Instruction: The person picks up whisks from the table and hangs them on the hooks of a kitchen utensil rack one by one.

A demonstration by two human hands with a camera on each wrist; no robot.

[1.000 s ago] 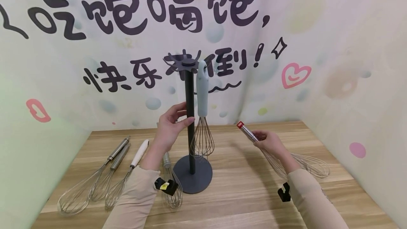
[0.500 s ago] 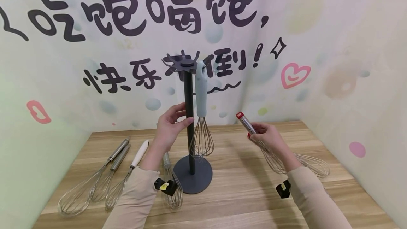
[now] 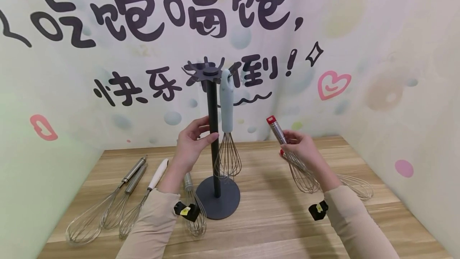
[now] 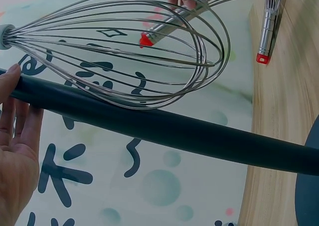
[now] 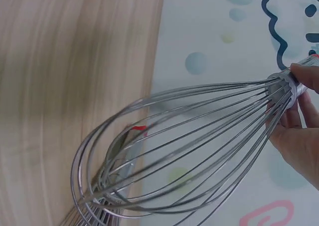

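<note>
My left hand (image 3: 190, 145) holds the dark pole of a utensil stand (image 3: 213, 105) between thumb and fingers. A whisk with a pale blue handle (image 3: 227, 105) hangs from one hook at the stand's top, beside the pole. To the right, my right hand (image 3: 304, 151) grips a steel whisk (image 3: 276, 130) by the lower handle. Its red-tipped end points up and left, and its wire loops hang down over the table. In the right wrist view, thumb and fingers close round the whisk's handle (image 5: 301, 81) just behind the wires.
Another red-tipped whisk (image 4: 268, 36) lies on the table at the right, partly behind my right hand. Several whisks, one with a white handle (image 3: 158, 173), lie at the left. A steel whisk (image 3: 194, 205) lies beside the stand's round base (image 3: 226, 203). A printed wall stands behind.
My right hand has lifted the red-tipped whisk slightly and turned it more upright, uncovering the red end of the whisk below. My left hand stays on the pole.
</note>
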